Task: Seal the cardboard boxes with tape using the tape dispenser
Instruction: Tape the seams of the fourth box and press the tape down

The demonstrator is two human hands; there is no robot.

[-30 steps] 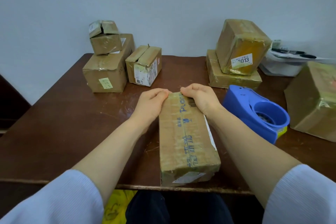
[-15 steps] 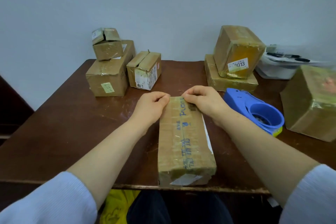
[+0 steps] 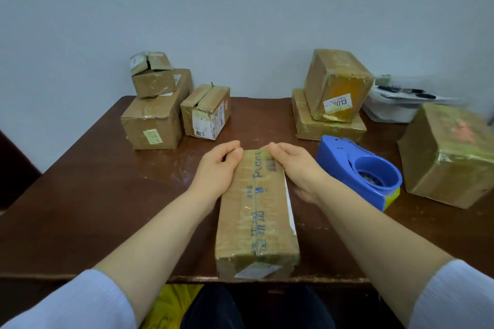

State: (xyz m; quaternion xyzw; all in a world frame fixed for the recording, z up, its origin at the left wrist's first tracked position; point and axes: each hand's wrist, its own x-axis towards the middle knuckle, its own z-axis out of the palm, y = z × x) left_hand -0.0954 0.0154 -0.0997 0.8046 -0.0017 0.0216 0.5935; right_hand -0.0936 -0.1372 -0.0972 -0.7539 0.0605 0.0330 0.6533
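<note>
A long narrow cardboard box (image 3: 256, 211) with blue writing and shiny tape along its top lies lengthwise in front of me, its near end at the table's front edge. My left hand (image 3: 217, 168) rests against the box's far left corner, fingers curled on the edge. My right hand (image 3: 295, 165) presses on the far right corner, fingertips over the far end. A blue tape dispenser (image 3: 359, 169) sits on the table just right of my right wrist, untouched.
The brown table (image 3: 93, 195) carries a stack of two boxes (image 3: 155, 109) and a small box (image 3: 205, 112) at back left, two stacked boxes (image 3: 331, 99) at back right, a large box (image 3: 449, 155) at far right, and a white bag (image 3: 393, 107).
Both hands stay at the box's far end with only small finger shifts. The view has tilted up, so everything sits lower in the frame.
</note>
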